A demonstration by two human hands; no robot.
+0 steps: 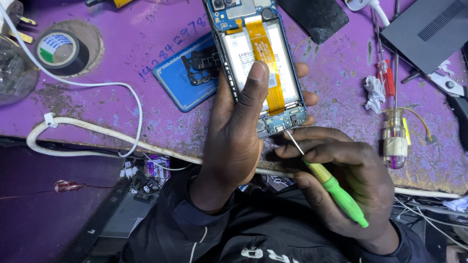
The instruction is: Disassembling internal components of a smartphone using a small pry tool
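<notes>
Opened phone (258,58), back cover off, battery and orange flex cable exposed, held above the purple workbench (146,122). Left hand (234,141) clasps it, thumb pressed on the battery. Right hand (341,180) pinches a green-handled screwdriver (336,192), tip at the phone's lower edge. Blue cover (183,80) lies left of the phone; tape roll (61,51) farther left; red-handled screwdriver (386,78) right.

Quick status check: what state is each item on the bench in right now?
Phone: back cover off, battery and orange flex cable exposed, gripped by left hand.
Green-handled screwdriver: held in right hand, tip at the phone's lower board.
Blue back cover: lying flat on the purple bench, a black frame piece on it.
Tape roll: lying flat.
Red-handled screwdriver: lying unused.
Clear-handled screwdriver: lying unused.
</notes>
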